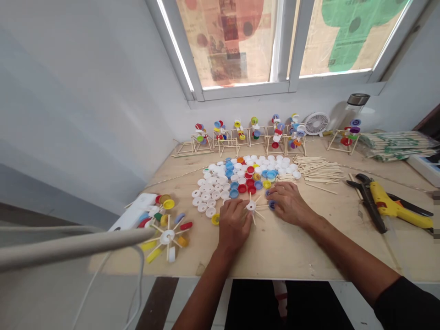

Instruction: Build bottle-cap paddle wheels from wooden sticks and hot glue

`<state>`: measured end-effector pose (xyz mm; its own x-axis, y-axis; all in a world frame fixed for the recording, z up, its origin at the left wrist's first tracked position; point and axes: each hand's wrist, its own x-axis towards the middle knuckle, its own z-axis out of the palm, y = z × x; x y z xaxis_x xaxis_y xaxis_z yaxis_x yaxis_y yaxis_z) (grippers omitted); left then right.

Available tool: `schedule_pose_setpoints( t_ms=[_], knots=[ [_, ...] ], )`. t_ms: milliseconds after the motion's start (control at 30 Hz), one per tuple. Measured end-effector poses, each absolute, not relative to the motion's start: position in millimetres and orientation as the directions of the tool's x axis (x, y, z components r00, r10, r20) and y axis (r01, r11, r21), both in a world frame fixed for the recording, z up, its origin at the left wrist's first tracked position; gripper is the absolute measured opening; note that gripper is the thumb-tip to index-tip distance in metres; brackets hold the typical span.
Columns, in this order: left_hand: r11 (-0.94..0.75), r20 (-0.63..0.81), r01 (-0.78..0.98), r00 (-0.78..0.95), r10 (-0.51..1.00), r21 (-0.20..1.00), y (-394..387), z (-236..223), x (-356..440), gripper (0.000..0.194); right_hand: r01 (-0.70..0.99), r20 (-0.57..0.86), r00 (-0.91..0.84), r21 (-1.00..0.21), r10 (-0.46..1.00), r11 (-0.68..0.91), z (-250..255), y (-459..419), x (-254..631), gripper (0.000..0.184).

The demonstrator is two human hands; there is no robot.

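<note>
At the table's front middle, my left hand has its fingers closed at the edge of a white bottle cap hub with thin wooden sticks fanning out from it. My right hand is on the other side, fingers curled and pressed on a blue-purple bottle cap at the end of one stick. A second blue cap lies partly under its fingertips. Just behind both hands spread many loose caps, mostly white, with red, blue and yellow ones. A yellow cap lies left of my left hand.
Finished cap wheel stands at the left by a white power strip. Stick frames with cap wheels line the back. Loose sticks, a yellow glue gun, a small fan and bagged sticks are at right.
</note>
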<state>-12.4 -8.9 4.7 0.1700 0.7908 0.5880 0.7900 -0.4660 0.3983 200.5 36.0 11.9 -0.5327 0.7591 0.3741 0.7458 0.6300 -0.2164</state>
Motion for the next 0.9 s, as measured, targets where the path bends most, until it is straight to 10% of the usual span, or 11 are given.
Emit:
schedule_pose_setpoints(
  t_ms=[900],
  knots=[
    [-0.38,0.491,0.829,0.15,0.858,0.409,-4.2,4.2,-6.6,0.033,0.816,0.341,-0.486,-0.153,0.805,0.558,17.4,23.1,204.9,0.021]
  ],
)
